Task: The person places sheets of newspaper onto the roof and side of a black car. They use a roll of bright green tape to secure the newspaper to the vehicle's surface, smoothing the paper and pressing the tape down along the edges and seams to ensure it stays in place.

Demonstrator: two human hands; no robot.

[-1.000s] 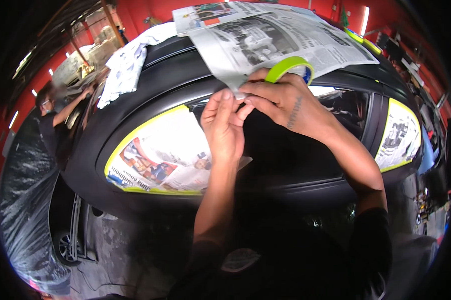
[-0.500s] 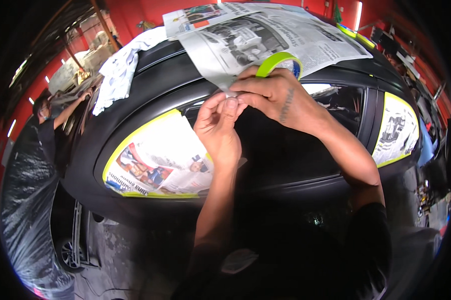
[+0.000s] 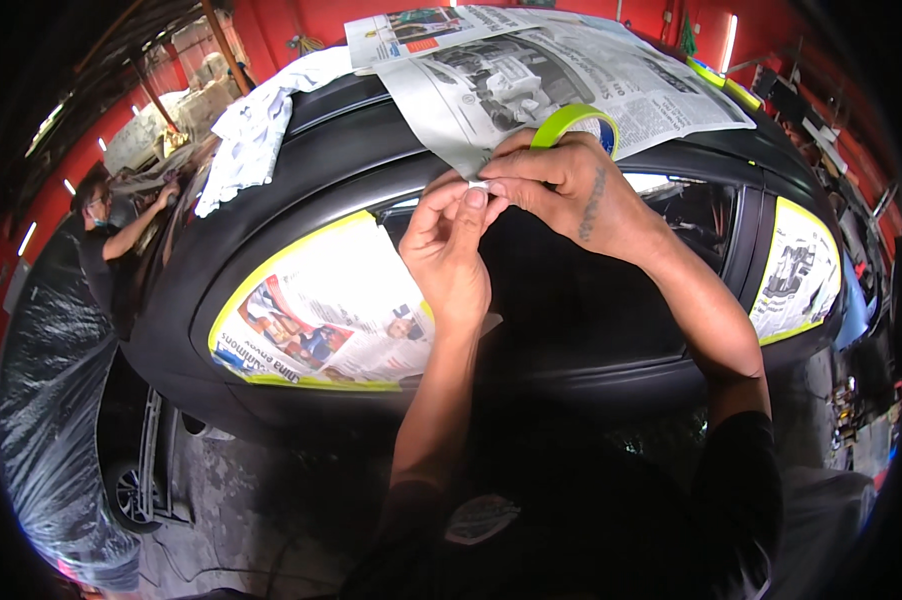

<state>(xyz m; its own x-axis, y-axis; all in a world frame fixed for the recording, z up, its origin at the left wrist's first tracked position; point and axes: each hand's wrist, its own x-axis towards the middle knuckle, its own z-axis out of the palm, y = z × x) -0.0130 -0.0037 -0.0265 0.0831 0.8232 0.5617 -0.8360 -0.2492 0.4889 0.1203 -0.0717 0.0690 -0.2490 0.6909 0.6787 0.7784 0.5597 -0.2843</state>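
Here, at the upper centre of the frame, the left hand (image 3: pixel 449 255) and right hand (image 3: pixel 561 185) meet fingertip to fingertip, both pinched closed on what seems a small strip of tape, too small to tell surely; the yellow-green tape roll (image 3: pixel 571 122) sits on the right hand's fingers, against the newspaper sheet (image 3: pixel 531 85) on the black car's roof (image 3: pixel 341 130). Lower left, a masked window (image 3: pixel 321 320) is edged in yellow tape; at the far left another person (image 3: pixel 106 250) leans over the car.
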